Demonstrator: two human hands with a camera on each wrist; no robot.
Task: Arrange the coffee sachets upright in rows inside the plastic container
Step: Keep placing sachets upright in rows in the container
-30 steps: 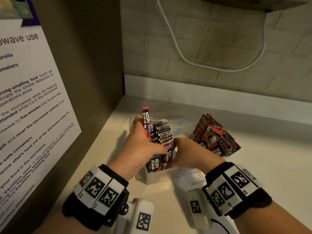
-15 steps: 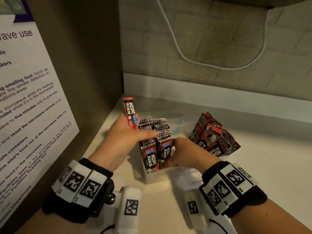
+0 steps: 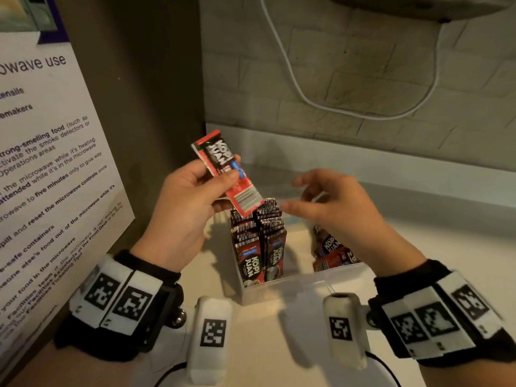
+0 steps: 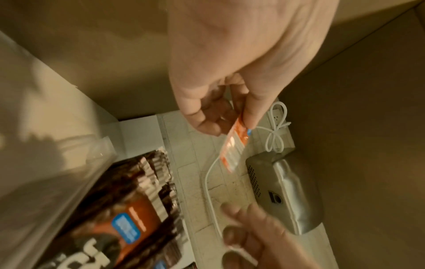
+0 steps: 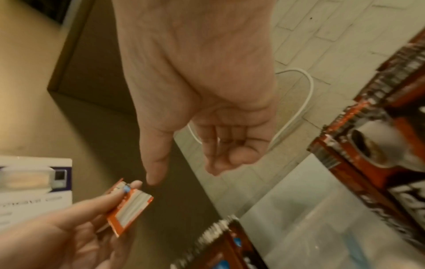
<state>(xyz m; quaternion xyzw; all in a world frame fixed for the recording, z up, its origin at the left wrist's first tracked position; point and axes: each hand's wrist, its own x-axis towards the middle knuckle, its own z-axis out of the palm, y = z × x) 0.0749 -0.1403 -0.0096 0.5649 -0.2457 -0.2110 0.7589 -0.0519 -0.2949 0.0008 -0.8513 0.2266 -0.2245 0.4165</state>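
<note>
Glossy foil sachet [image 3: 227, 174]; clear plastic container [image 3: 293, 286]

Both forearms are bare, with a black fabric band wrapped around each wrist just behind the left hand [image 3: 184, 208] and the right hand [image 3: 343, 219]. Each band carries a row of white rectangular tiles printed with black square-pattern markers, and the left band shows a small shiny metal ball joint on its inner side. A white, rounded block-shaped camera housing with its own black marker juts out below each wrist, and thin black cables trail from these housings back towards the body.
</note>
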